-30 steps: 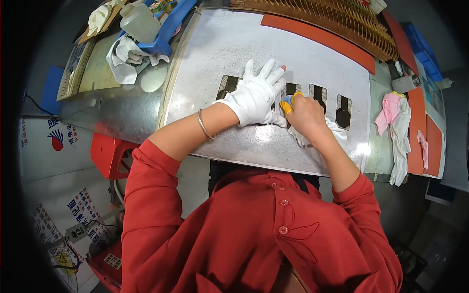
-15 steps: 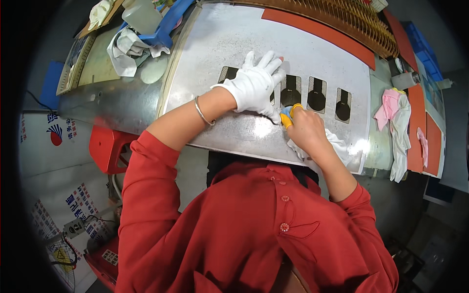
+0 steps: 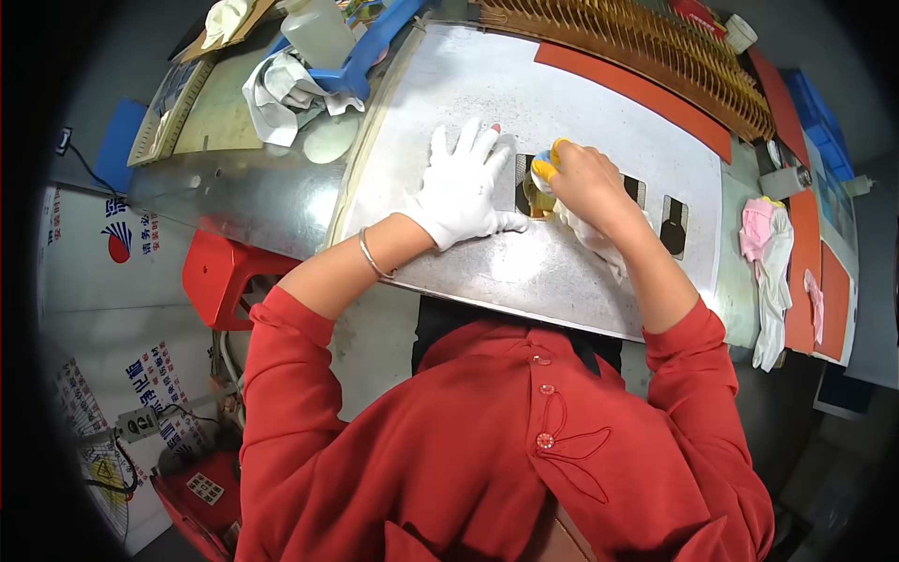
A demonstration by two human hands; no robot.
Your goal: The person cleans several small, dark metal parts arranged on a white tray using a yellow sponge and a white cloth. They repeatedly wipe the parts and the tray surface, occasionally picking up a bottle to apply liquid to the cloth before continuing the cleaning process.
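My left hand, in a white glove, lies flat with fingers spread on the pale work sheet. My right hand is closed in a pinch, with yellow covers on some fingertips. From it a white cloth trails down onto the sheet, and a bluish-white bit of it shows at the fingertips. Those fingertips press on a dark rectangular plate with a shiny yellowish patch. Farther right, another patterned dark plate lies on the sheet; between them one more plate is partly hidden behind my right wrist.
A long brown slotted rack and an orange-red strip border the far side. Left stand a blue holder, a clear bottle and a crumpled cloth. Pink and white gloves lie right. A red stool stands lower left.
My left hand has slid left along the sheet, fingers spreading wider. My right hand has moved away from me onto a dark plate, drawing the cloth along. The whole view has shifted slightly.
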